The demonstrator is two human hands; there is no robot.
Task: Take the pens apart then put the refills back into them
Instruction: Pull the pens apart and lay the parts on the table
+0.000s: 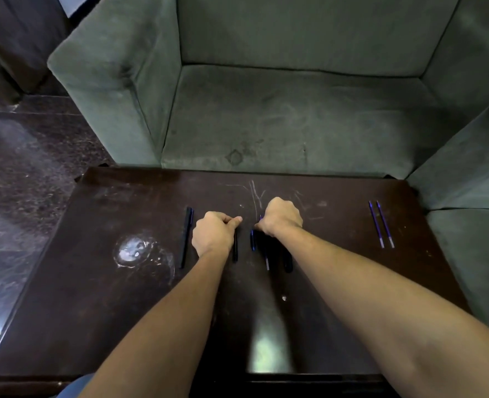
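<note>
While clasping a black barrel (235, 248) in the left hand (213, 234), tight grip, holds a blue-tipped pen piece (252, 239) in the curled right hand (282, 216) mid-surface (338, 282); another pen (184, 239) just left, two refills (376, 224) well apart right.

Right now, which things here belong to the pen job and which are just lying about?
Job: black pen gripped by the left hand; refill in the right hand; two black pens at left; two blue refills at right.
Lying about: white stain on the table; green sofa.
</note>
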